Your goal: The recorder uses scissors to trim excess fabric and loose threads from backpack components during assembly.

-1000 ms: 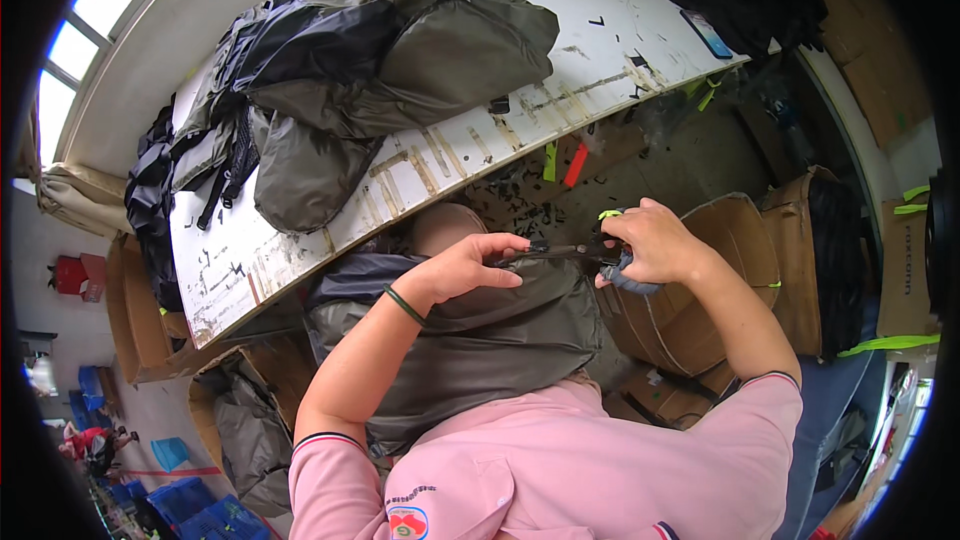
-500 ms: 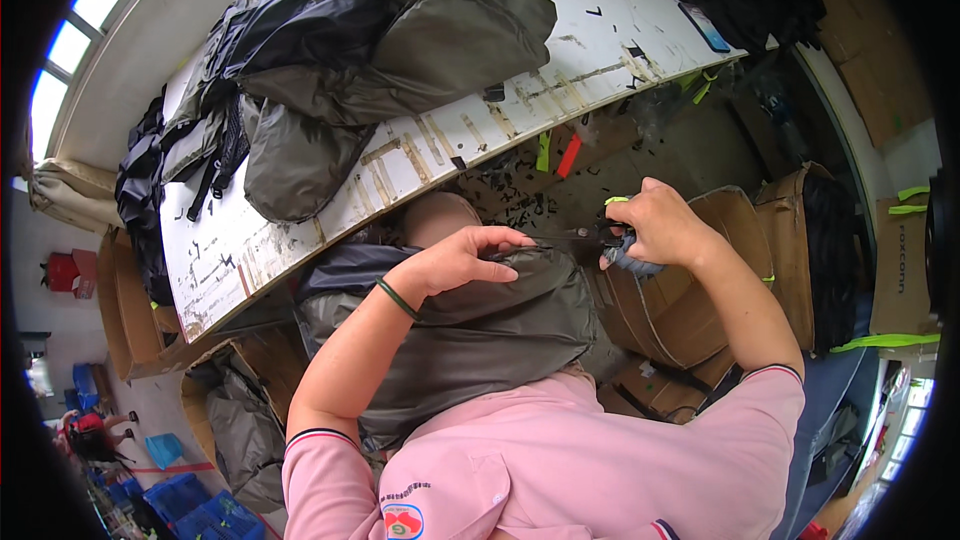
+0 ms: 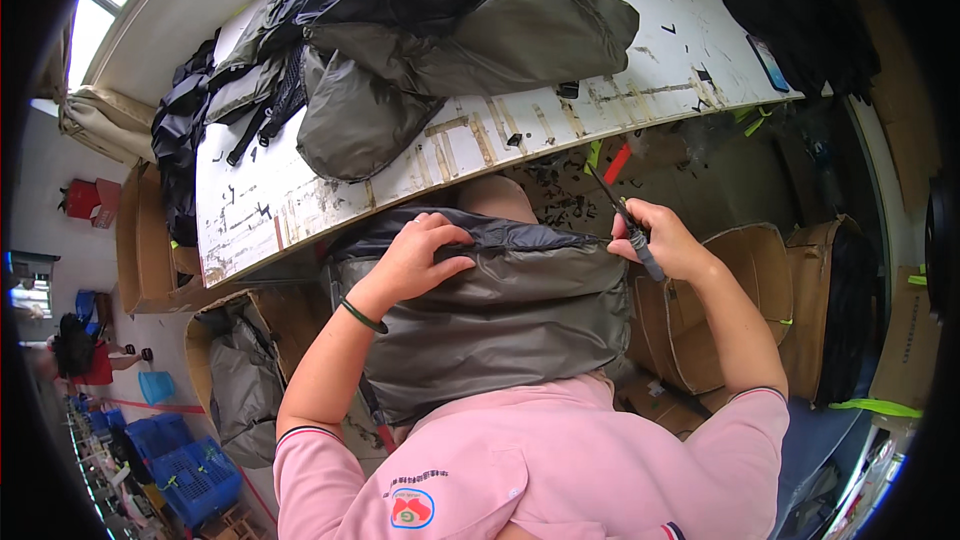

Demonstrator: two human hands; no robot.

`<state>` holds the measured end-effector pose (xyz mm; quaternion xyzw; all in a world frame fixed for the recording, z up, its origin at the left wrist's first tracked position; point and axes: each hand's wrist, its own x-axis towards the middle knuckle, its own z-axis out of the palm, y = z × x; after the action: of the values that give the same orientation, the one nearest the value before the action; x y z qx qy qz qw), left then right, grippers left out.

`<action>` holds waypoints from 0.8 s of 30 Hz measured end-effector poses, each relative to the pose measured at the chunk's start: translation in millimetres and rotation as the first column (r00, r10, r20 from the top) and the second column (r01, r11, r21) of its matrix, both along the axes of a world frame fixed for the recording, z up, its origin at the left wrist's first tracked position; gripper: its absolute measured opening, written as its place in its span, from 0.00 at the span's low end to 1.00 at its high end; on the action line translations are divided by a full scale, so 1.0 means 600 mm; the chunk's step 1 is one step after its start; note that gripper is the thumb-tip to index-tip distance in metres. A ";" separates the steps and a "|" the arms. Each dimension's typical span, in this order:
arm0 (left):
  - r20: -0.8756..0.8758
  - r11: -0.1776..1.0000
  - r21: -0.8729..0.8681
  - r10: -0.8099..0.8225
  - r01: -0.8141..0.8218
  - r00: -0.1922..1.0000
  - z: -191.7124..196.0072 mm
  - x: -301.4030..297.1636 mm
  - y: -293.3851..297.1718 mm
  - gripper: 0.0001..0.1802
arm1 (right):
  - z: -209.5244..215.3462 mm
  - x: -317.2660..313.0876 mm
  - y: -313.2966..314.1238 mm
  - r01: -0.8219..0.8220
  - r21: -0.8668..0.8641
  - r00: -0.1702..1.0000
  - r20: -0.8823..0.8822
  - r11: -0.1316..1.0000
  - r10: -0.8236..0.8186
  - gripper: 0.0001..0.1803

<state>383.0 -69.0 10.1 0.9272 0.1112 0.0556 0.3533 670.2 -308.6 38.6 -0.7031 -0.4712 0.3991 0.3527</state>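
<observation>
A dark grey, shiny fabric bag (image 3: 500, 330) lies across my lap, its upper edge lined with black cloth. My left hand (image 3: 425, 258), with a dark green band at its wrist, grips that edge left of the middle, fingers and thumb bent over the cloth. At the right end of the edge, my right hand (image 3: 655, 240) is closed around scissors (image 3: 640, 240) with grey-wrapped handles. Their slim blades point up and left, away from the cloth. The right thumb tip touches the bag's corner.
Grey and black bags (image 3: 470, 30) are heaped on a white table (image 3: 450, 155) ahead. A phone (image 3: 768, 62) lies near its right end, beside black cloth (image 3: 800, 10). Cardboard boxes (image 3: 735, 310) stand right; another box (image 3: 215, 325) at left holds grey fabric. Black scraps litter the floor.
The scissors have swung from pointing left along the bag's edge to pointing up. My left hand has moved left along the edge, and the bag lies more spread out.
</observation>
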 end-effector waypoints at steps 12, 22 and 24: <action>-0.049 0.443 -0.895 0.018 -0.052 0.999 -0.042 -0.006 -0.044 0.03 | 0.062 -0.011 0.019 -0.295 -0.183 0.752 0.561 0.938 0.346 0.23; -0.084 0.394 -0.911 0.103 -0.118 0.991 -0.032 -0.022 -0.060 0.04 | 0.110 -0.033 0.104 -0.540 -0.277 0.460 0.694 0.795 0.555 0.27; -0.074 0.359 -0.926 0.125 -0.115 0.989 -0.033 -0.023 -0.062 0.04 | 0.106 -0.036 0.109 -0.539 -0.321 0.459 0.664 0.779 0.591 0.27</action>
<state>369.4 -106.3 -9.5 0.5578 0.1886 0.0131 0.8082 648.8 -243.1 102.2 -0.6157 -0.7635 0.1902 -0.0429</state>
